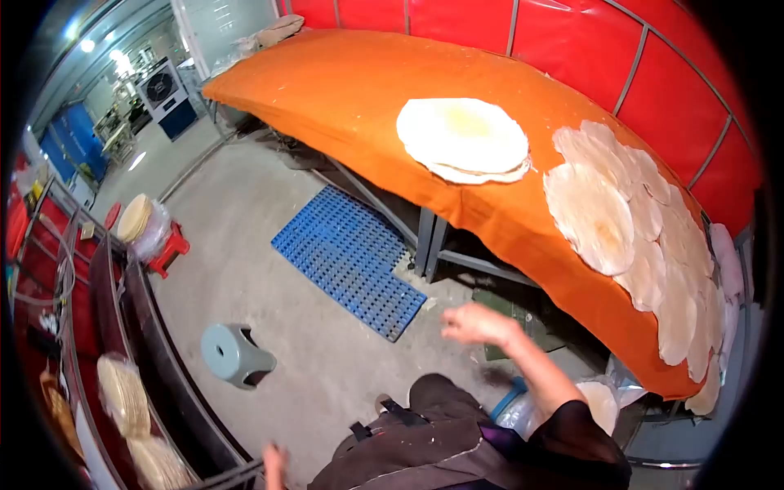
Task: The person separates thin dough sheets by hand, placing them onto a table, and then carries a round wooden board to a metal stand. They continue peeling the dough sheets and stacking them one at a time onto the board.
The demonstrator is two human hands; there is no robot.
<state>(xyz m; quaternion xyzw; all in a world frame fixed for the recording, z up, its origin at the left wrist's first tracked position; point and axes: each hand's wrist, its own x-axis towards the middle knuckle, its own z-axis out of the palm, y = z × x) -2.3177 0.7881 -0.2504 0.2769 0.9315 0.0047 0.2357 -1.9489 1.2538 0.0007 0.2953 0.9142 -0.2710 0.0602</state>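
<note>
The person's right hand (476,324) hangs in the air just off the front edge of the long table (327,69), its fingers loosely bent and released. The left hand (275,461) is low beside the dark trousers (408,457), blurred and partly out of sight, so I can't tell whether it grips anything. On the table's orange cloth (474,204), a pile of round flatbreads (463,139) sits near the middle of the front edge. Over toward the right end, overlapping flatbreads (588,216) spread from the front edge to the back, some reaching the right front corner. Crumpled wrapping (278,31) lies at the far left corner. Down on the floor, a blue slatted mat (351,261) lies partly under the table's front edge, with a grey-green stool (233,353) standing apart from it. Further left, more round breads (135,218) rest with clear plastic on a red stool (170,251). Beside the right forearm, below the table's right part, there's another pale round piece (600,406) near a blue rim (508,398) and clear plastic.
</note>
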